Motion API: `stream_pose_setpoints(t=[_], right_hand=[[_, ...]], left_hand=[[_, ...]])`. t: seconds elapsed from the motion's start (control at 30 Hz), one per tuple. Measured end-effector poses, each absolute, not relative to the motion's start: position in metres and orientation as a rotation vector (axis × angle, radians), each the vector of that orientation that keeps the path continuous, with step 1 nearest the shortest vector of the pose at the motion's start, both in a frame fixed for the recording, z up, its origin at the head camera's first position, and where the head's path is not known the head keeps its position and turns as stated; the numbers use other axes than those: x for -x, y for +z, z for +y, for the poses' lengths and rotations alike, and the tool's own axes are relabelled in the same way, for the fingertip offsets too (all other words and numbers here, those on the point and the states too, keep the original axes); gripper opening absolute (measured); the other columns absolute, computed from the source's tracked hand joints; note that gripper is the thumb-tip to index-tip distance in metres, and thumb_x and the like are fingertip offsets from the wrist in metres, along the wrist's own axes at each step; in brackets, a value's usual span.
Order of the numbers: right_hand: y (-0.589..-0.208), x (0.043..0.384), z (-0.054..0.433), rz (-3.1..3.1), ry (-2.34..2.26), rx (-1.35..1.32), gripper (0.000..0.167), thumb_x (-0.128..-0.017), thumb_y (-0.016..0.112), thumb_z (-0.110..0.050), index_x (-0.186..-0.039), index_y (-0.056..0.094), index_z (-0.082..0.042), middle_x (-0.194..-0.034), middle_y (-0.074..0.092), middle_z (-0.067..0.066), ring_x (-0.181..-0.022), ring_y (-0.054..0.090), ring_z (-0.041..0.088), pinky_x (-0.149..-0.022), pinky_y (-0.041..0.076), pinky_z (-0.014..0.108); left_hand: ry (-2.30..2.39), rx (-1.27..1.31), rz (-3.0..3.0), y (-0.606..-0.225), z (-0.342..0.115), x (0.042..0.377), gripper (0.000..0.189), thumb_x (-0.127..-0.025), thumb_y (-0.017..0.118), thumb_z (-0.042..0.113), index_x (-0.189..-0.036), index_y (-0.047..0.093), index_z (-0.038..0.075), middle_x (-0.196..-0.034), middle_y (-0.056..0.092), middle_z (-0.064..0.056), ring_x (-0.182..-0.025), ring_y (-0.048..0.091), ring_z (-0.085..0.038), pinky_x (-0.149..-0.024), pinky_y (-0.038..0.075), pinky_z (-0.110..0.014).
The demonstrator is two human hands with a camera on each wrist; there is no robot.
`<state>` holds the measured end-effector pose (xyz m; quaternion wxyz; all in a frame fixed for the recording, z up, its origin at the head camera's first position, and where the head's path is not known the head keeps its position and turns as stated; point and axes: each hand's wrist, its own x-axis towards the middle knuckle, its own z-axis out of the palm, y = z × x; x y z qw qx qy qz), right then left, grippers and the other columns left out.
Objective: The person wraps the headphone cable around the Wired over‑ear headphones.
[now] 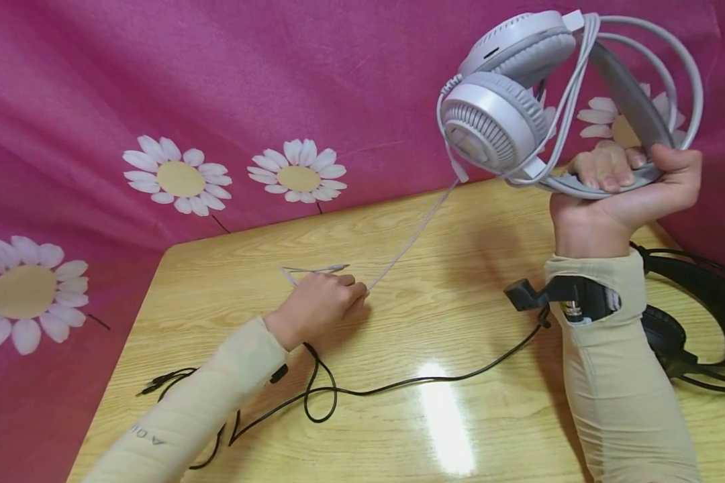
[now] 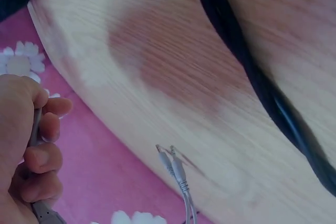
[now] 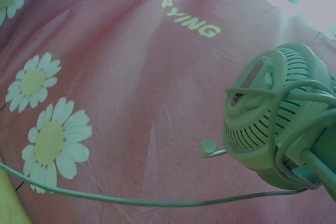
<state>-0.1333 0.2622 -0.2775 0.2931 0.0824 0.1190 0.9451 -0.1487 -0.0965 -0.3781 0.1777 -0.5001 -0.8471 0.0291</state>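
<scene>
In the head view my right hand (image 1: pixel 625 178) grips the headband of a white and grey headset (image 1: pixel 495 121), raised above the table at the upper right. Loops of its cable hang about the ear cups. One ear cup (image 3: pixel 278 114) fills the right side of the right wrist view; that hand is outside it. Lower left, my left hand (image 1: pixel 320 302) holds the headset's thin white cable (image 1: pixel 412 243), which slants up to the ear cups. Its fingers curl around a grey piece of it in the left wrist view. Two small jack plugs (image 2: pixel 176 166) lie just beyond.
Black headphones (image 1: pixel 689 329) lie on the wooden table (image 1: pixel 435 315) at the right, partly behind my right forearm. Their black cable (image 1: pixel 399 384) runs left across the tabletop to black plugs (image 1: pixel 154 384) beneath my left forearm. A pink flowered cloth (image 1: pixel 338 80) hangs behind the table.
</scene>
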Motion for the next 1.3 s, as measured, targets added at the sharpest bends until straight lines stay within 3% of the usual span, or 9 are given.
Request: stream_pose_setpoints(t=[0.2,0.73,1.03,1.2,1.3], right_hand=[[-0.28,0.136,0.259,0.261,2.466,-0.188,0.024,-0.078,0.04,-0.017,-0.058,0.027,-0.011,-0.043,0.024,0.001,-0.037,0.017,0.012,-0.039,0.013,0.022],[-0.282,0.143,0.24,0.085,2.302,-0.208,0.025,-0.081,0.034,-0.011,-0.059,0.023,-0.012,-0.044,0.02,-0.002,-0.036,0.014,0.01,-0.037,0.014,0.022],[-0.283,0.145,0.236,0.031,2.295,-0.188,0.025,-0.083,0.035,-0.008,-0.06,0.025,-0.012,-0.044,0.022,-0.001,-0.035,0.017,0.011,-0.036,0.017,0.022],[-0.284,0.147,0.235,-0.028,2.261,-0.173,0.027,-0.085,0.033,-0.006,-0.061,0.023,-0.011,-0.046,0.021,-0.001,-0.036,0.016,0.012,-0.036,0.017,0.022],[-0.285,0.148,0.234,-0.07,2.245,-0.146,0.028,-0.086,0.034,-0.005,-0.061,0.023,-0.011,-0.047,0.02,-0.001,-0.037,0.016,0.011,-0.037,0.018,0.021]], left_hand=[[0.14,1.489,-2.386,-0.373,-0.095,0.132,0.017,-0.099,0.067,0.019,-0.083,0.068,0.015,-0.07,0.063,0.004,-0.059,0.064,-0.014,-0.05,0.05,-0.03],[0.129,1.641,-2.13,-0.364,-0.088,0.094,0.02,-0.096,0.067,0.015,-0.078,0.058,0.017,-0.062,0.052,0.009,-0.051,0.048,-0.004,-0.045,0.035,-0.021],[0.17,1.683,-1.97,-0.339,-0.09,0.082,0.025,-0.098,0.057,0.011,-0.075,0.05,0.017,-0.06,0.038,0.009,-0.052,0.025,-0.004,-0.047,0.02,-0.018],[0.211,1.636,-1.841,-0.318,-0.093,0.075,0.023,-0.105,0.046,0.009,-0.084,0.056,0.011,-0.063,0.038,0.008,-0.052,0.025,-0.004,-0.047,0.024,-0.017],[0.205,1.594,-1.763,-0.306,-0.094,0.071,0.022,-0.108,0.047,0.011,-0.094,0.063,0.006,-0.064,0.044,0.007,-0.051,0.03,-0.005,-0.047,0.03,-0.016]])
